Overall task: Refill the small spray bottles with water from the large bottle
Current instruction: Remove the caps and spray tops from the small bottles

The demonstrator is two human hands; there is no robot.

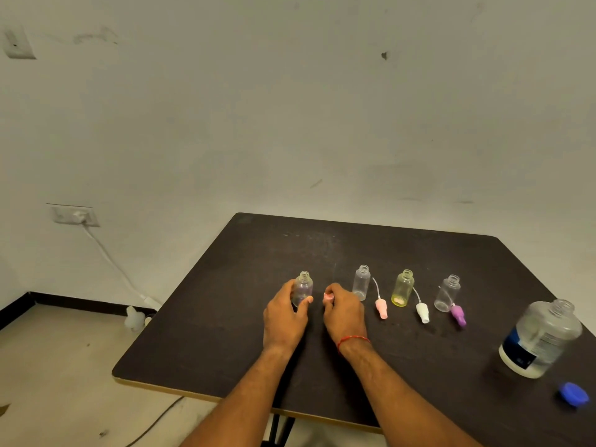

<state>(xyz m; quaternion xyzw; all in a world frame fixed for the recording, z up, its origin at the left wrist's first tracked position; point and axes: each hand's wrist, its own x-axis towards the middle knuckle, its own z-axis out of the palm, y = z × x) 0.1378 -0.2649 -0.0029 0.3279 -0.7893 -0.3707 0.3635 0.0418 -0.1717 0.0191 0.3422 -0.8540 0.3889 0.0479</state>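
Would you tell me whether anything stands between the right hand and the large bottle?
Yes, the pink top, white top and purple top lie in a row between the right hand and the large bottle.

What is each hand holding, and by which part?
The left hand grips the leftmost small bottle round its body; the right hand pinches a pink spray cap, part unclear.

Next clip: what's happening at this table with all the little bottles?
A person's left hand holds the leftmost small bottle upright, neck open, while the right hand pinches a pink spray top beside it. To the right stand a clear bottle, a yellow bottle and a second clear bottle, all uncapped, with a pink sprayer, white sprayer and purple sprayer lying by them. The large bottle stands open, its blue cap on the table. Nothing is being poured.
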